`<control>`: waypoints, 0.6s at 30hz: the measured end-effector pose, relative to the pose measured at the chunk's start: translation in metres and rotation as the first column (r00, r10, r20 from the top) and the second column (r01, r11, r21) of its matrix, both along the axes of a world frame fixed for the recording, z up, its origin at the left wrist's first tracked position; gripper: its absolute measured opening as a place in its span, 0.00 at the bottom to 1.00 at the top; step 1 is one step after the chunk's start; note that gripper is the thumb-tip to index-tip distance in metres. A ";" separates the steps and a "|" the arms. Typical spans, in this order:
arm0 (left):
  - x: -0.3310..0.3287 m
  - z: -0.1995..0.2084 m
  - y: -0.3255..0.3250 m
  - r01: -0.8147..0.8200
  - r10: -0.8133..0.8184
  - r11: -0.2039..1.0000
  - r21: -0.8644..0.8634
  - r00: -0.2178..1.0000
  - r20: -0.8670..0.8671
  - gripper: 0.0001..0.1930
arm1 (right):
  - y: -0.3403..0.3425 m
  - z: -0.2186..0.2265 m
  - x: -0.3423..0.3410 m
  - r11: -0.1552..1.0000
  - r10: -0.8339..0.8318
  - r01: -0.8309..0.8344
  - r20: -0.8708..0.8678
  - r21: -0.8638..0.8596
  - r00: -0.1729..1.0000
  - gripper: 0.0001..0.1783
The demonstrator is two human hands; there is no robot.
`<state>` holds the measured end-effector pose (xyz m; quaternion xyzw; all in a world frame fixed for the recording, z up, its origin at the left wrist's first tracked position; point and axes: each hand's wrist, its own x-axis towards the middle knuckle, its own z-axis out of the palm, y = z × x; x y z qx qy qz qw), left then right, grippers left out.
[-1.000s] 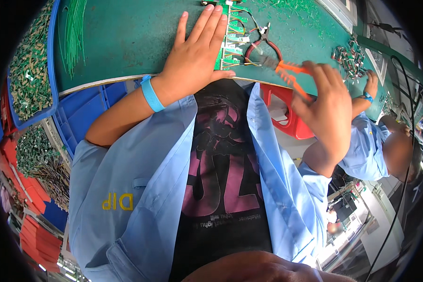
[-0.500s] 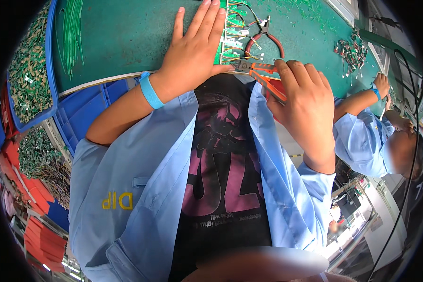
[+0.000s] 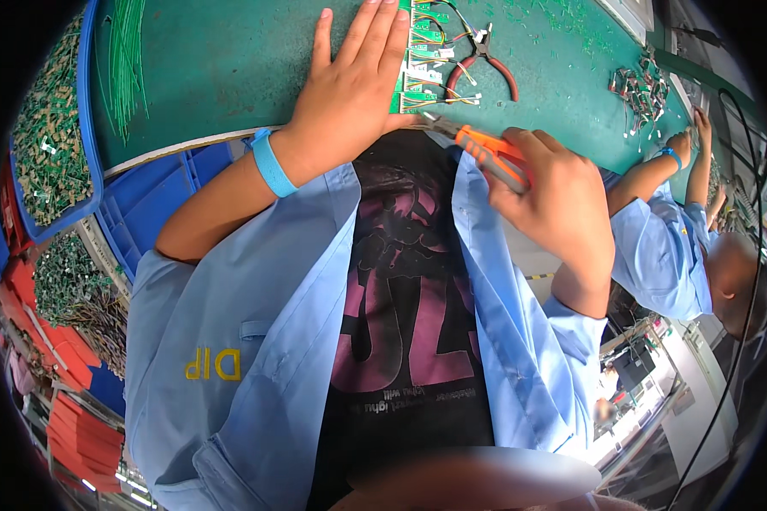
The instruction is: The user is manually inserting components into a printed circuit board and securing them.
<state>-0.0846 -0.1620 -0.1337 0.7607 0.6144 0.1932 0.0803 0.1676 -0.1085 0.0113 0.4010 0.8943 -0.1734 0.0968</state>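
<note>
My left hand (image 3: 347,98) lies flat, fingers stretched away from me and thumb out to the right, along the left side of a strip of green circuit boards (image 3: 406,95). Small white connectors and coloured wires stick out from the strip's right side. My right hand (image 3: 562,189) is closed round a pair of orange-and-grey pliers (image 3: 496,156). Their metal jaws point left, near the strip's near end and just beside my left thumb. Past the strip, red-handled cutters (image 3: 482,64) lie on the green mat with handles spread.
Green wires (image 3: 129,64) lie at the mat's far left. A blue bin (image 3: 94,128) of small boards stands beyond the left edge. Wired parts (image 3: 639,92) are heaped at the right. A co-worker's hand (image 3: 678,150) rests on the bench's right side.
The pliers' jaws have swung a little toward me and the handles are closer together. My left hand stays nearly still. The co-worker's hands have shifted.
</note>
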 end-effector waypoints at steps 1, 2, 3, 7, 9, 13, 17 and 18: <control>0.001 0.001 0.000 -0.006 0.006 1.000 0.001 1.000 0.014 0.59 | 0.004 0.002 0.008 1.000 0.006 -0.006 0.001 -0.004 1.000 0.26; 0.001 0.001 -0.001 -0.012 0.012 1.000 0.000 1.000 0.026 0.59 | 0.008 0.004 0.017 0.998 -0.070 0.070 -0.028 0.002 0.997 0.25; 0.001 0.001 -0.003 -0.020 0.020 1.000 -0.003 0.999 0.038 0.59 | 0.014 0.005 0.026 0.989 -0.145 0.146 -0.058 0.003 0.988 0.25; 0.003 0.007 0.005 0.015 -0.015 1.000 -0.005 0.997 0.077 0.60 | 0.037 -0.006 0.075 0.894 -0.384 0.422 -0.225 0.153 0.895 0.26; 0.003 0.005 0.002 0.027 -0.025 0.999 -0.024 0.996 0.087 0.60 | 0.030 -0.024 0.090 0.820 -0.563 0.568 -0.289 -0.073 0.775 0.27; 0.003 0.001 0.000 -0.023 0.029 0.998 -0.057 0.995 0.097 0.65 | -0.011 -0.065 0.116 0.264 -0.771 0.317 -0.002 -0.911 0.637 0.26; 0.006 0.000 0.003 -0.014 0.018 0.998 -0.059 0.997 0.070 0.65 | -0.043 -0.076 0.043 0.282 -0.757 0.318 -0.006 -0.905 0.654 0.27; 0.007 0.002 0.002 -0.012 0.016 0.998 -0.063 0.998 0.059 0.65 | -0.047 -0.079 0.035 0.195 -0.803 0.309 0.030 -0.931 0.595 0.30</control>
